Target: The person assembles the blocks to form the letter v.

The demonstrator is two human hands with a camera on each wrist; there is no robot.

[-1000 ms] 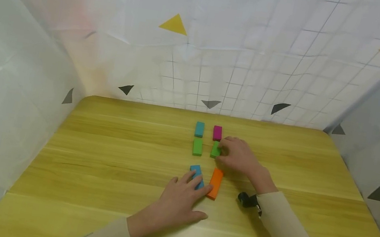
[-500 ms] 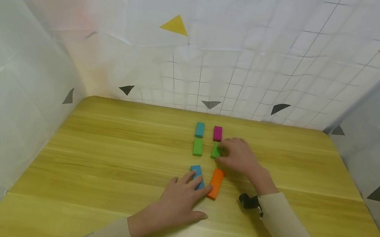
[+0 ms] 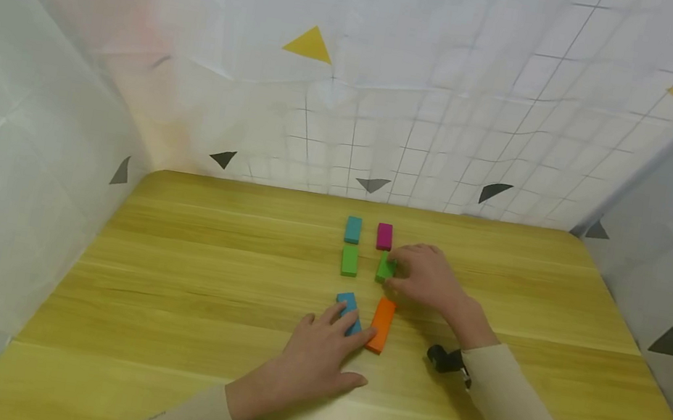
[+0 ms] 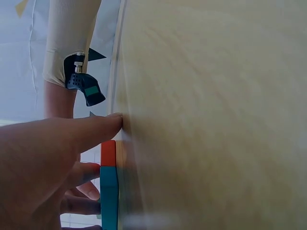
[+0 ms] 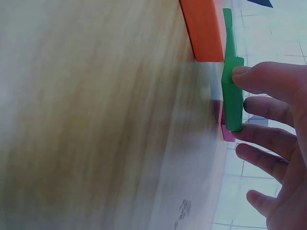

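My right hand [image 3: 427, 279] pinches the right-hand green block [image 3: 384, 267] between thumb and fingertips. In the right wrist view, the thumb lies at the near end of this green block [image 5: 233, 108] and a finger touches its far end. Lower down, my left hand [image 3: 317, 363] rests with spread fingers on the tilted blue block [image 3: 346, 301]. Its index fingertip touches the orange block [image 3: 383, 320]. The left wrist view shows the blue block [image 4: 109, 199] and orange block [image 4: 108, 153] end to end beyond the thumb.
A second green block [image 3: 349, 261] lies left of the pinched one. Behind them are a teal block [image 3: 353, 230] and a magenta block [image 3: 384, 237]. White sheets with triangles [image 3: 310, 43] enclose the wooden table [image 3: 176, 302] at the back and sides.
The pinched green block has shifted slightly right and turned a little, with my right hand moving along. My left hand and the other blocks have stayed put.
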